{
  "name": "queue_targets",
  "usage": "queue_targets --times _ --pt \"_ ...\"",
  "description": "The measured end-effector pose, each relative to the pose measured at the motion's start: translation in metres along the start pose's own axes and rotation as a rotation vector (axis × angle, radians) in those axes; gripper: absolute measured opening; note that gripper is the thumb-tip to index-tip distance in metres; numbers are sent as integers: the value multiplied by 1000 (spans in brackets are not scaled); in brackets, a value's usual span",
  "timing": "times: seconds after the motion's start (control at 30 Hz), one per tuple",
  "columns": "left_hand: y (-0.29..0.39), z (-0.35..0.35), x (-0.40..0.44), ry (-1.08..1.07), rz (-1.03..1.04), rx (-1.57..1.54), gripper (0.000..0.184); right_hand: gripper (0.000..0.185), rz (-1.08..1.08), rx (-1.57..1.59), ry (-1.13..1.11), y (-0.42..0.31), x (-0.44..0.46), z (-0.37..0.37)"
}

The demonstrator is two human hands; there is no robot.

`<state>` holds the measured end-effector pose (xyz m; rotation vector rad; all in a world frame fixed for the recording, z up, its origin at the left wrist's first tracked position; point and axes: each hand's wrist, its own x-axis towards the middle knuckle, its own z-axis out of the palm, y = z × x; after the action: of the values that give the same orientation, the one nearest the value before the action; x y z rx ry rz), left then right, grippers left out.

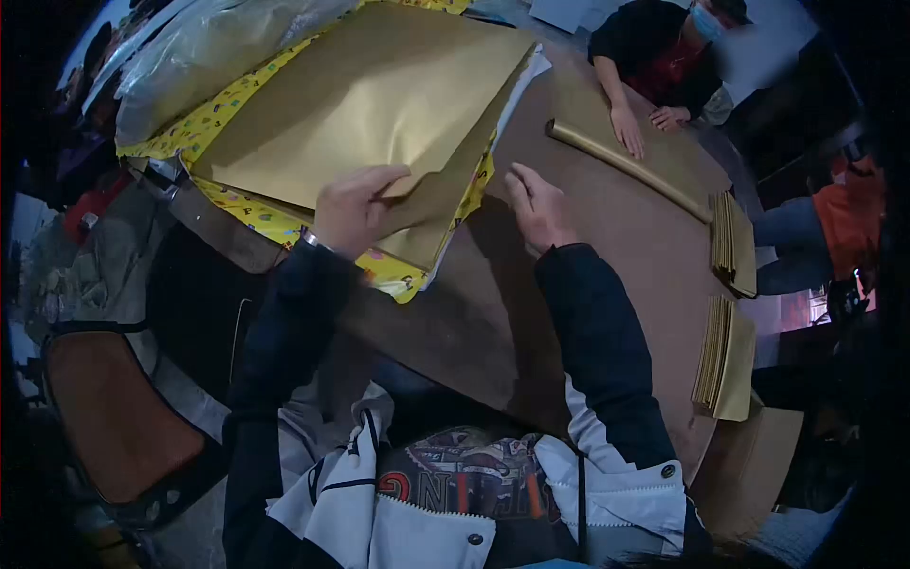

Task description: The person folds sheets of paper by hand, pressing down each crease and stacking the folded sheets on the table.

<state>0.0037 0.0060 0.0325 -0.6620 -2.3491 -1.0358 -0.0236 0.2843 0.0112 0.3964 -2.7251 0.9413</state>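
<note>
Your left hand (355, 211) pinched the near edge of the gold sheet (351, 100) at the tabletop's (607, 294) left side; your right hand (538, 207) hovered, released, half curled. Rightward, the surface stretched to two stacks (724, 360) (733, 245) edging it, then a roll (630, 171).

- the paper sheets (370, 95) lie before you, toward the left, on the wrapper (261, 216), which rests on the table (597, 332).
- the plastic bag (199, 85) is left of the sheets, near the wrapper's far-left edge.
- the roll (630, 171) lies on the table, ahead and to your right.
- the co-worker (654, 81) is behind the roll, across the table.
- two folded stacks, one farther (737, 248), one nearer (728, 362), sit along the table's right edge.
- the box (754, 465) is just beside the nearer stack.
- the chair (123, 417) stands to your left, apart from the table.
</note>
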Motion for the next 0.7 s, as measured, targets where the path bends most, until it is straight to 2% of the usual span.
queue_targets --times 0.07,0.1,0.13,0.17,0.23,0.27,0.33,0.37,0.4,0.43,0.47,0.5,0.53,0.57,0.6,0.67,0.7 --pt "8 1 -5 -50 0 89 33 45 178 155 52 14 4 -2" --pt "12 3 -10 -46 40 72 32 45 172 156 68 26 7 0" --pt "16 5 -12 -46 74 52 31 48 257 287 53 40 11 4" --pt "18 9 -13 -7 190 49 25 51 342 420 33 56 16 10" --pt "38 14 -26 -78 127 87 20 57 393 436 68 81 19 25" --pt "47 19 -31 -16 208 52 17 60 447 370 92 86 20 27" --pt "79 18 -51 -291 51 232 20 68 539 293 93 70 14 16" --pt "88 25 -64 -243 118 152 22 68 537 296 90 68 12 12" --pt "95 34 -79 -192 181 73 24 67 646 323 89 68 10 8" --pt "103 42 -97 -270 187 25 28 67 751 351 80 69 8 8" --pt "109 46 -109 -343 187 -18 33 60 748 347 216 72 4 10" --pt "117 43 -115 -334 167 4 33 53 705 436 176 79 -1 8" --pt "127 35 -117 -468 198 -7 40 46 664 526 132 87 -6 6" --pt "132 29 -117 -601 233 -26 48 39 665 580 142 102 -8 12" --pt "129 21 -113 -779 211 -64 69 32 668 630 155 119 -11 17" --pt "97 -4 -85 -802 176 -241 77 29 654 671 122 134 -14 16" --pt "74 -18 -65 -768 92 -328 78 26 650 712 107 138 -16 17"
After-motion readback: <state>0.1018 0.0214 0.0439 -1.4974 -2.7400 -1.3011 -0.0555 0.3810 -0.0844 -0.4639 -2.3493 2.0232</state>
